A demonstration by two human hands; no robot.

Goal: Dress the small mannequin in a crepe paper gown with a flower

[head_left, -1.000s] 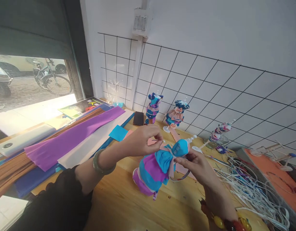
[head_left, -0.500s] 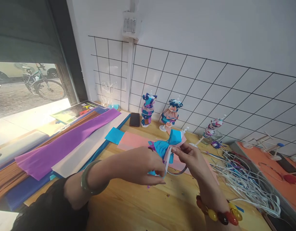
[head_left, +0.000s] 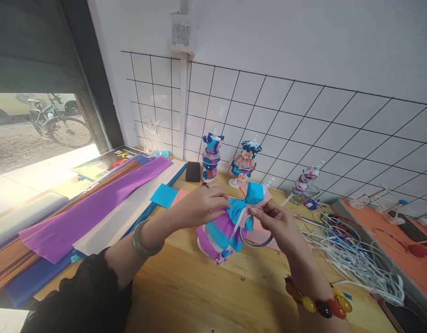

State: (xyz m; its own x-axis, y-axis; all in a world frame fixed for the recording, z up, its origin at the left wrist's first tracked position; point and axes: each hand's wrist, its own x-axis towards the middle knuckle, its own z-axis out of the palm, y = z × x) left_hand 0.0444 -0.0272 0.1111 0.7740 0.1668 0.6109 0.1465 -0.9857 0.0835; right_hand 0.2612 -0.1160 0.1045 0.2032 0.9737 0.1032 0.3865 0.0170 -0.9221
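A small mannequin wears a paper dress of blue, purple and pink bands with a big blue bow, tilted over the wooden table. My left hand pinches the dress at the waist beside the bow. My right hand pinches the bow's pink edge from the right, near a thin ring-shaped base that hangs below it. A green bangle circles my left wrist, a beaded bracelet my right.
Two finished paper-dress figures and a third leaning one stand by the wire grid wall. A phone lies near them. Purple, white and blue paper sheets lie left; a white strip tangle lies right.
My left hand has come up from the lower skirt to the waist by the bow, uncovering the skirt. The dress stands more upright. My right hand stays pinched on the bow.
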